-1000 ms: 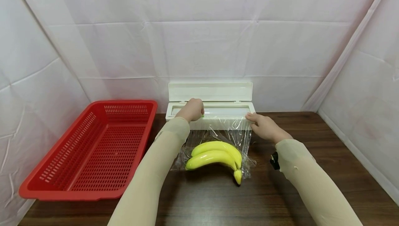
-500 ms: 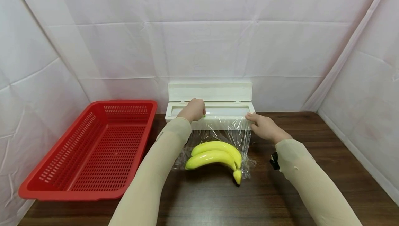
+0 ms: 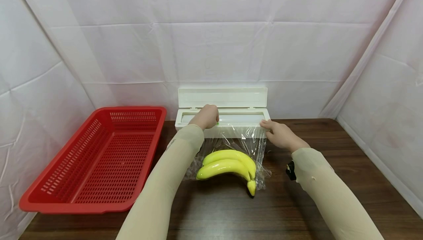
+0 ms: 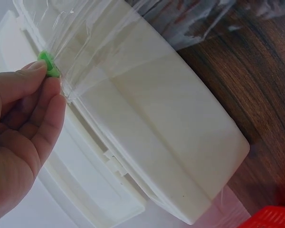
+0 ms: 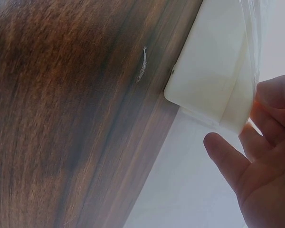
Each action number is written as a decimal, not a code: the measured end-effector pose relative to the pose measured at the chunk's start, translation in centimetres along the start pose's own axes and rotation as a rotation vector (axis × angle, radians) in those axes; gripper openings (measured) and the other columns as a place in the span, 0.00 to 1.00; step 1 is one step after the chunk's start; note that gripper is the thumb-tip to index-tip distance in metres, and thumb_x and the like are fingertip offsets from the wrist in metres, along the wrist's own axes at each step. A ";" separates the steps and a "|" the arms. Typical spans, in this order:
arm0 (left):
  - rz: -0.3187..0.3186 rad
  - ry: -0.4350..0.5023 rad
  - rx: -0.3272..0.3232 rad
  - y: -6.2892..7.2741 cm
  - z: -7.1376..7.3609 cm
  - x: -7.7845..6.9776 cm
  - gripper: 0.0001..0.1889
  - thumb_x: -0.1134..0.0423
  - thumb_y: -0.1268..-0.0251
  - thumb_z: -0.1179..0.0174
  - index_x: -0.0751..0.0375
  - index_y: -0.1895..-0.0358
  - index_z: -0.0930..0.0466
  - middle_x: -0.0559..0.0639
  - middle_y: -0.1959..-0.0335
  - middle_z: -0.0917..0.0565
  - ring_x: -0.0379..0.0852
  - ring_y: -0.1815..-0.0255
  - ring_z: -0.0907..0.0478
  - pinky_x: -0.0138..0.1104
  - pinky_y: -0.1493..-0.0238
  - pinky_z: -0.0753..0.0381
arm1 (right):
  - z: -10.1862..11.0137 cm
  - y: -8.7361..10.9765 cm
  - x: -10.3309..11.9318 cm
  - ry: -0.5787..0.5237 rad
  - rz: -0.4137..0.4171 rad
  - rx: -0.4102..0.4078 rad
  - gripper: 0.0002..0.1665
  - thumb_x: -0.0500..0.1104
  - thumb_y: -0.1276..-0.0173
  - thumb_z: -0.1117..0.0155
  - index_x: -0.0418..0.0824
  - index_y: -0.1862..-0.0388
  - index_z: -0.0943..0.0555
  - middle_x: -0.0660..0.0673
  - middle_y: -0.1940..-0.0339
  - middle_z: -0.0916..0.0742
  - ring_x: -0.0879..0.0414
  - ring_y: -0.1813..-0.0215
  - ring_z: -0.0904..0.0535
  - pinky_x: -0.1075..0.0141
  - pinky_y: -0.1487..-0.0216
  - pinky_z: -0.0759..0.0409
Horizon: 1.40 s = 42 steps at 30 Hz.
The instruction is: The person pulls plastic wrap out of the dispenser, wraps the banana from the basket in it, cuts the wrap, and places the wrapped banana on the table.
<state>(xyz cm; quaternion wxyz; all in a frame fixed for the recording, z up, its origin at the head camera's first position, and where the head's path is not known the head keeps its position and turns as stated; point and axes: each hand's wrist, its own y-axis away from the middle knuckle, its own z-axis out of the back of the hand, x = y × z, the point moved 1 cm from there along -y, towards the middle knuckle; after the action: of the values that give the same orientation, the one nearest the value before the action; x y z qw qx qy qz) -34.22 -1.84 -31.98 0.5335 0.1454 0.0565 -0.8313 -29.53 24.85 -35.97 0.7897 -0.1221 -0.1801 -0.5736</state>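
A white cling film dispenser (image 3: 231, 132) lies along the back of the table with its lid (image 3: 223, 97) raised. Clear film (image 3: 246, 144) runs from its front edge over a bunch of yellow bananas (image 3: 228, 166). My left hand (image 3: 206, 116) pinches a small green slide cutter (image 4: 48, 64) between thumb and fingers at the dispenser's edge; the film puckers beside it in the left wrist view. At the dispenser's front right corner, my right hand (image 3: 280, 134) holds the box end and the film edge, with one finger (image 5: 225, 154) standing apart from the box.
To the left stands a red plastic basket (image 3: 82, 207) with slotted walls. White cloth (image 3: 211, 56) hangs behind and at both sides of the dark wooden table (image 3: 231, 218). A thin clear scrap (image 5: 142, 66) lies on the wood in the right wrist view.
My left hand has slid slightly to the right along the dispenser's edge with the green slide cutter. The right hand stays at the corner, and the bananas have hardly moved.
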 end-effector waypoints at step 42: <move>-0.006 -0.009 0.012 -0.5 -0.1 -0.6 0.20 0.73 0.32 0.51 0.57 0.86 0.27 0.52 0.62 0.14 0.41 0.76 0.36 0.32 0.68 0.30 | -0.2 -0.2 -0.1 0.030 -0.007 -0.002 0.30 0.37 0.29 0.57 0.37 0.28 0.40 0.37 0.26 0.39 0.38 0.25 0.48 0.62 0.71 0.37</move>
<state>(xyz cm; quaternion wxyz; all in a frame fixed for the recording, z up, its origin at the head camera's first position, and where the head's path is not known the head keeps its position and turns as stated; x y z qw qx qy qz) -34.36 -1.06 -31.92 0.5305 0.1446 0.0496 -0.8338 -29.69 24.81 -36.18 0.7901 -0.1135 -0.1681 -0.5784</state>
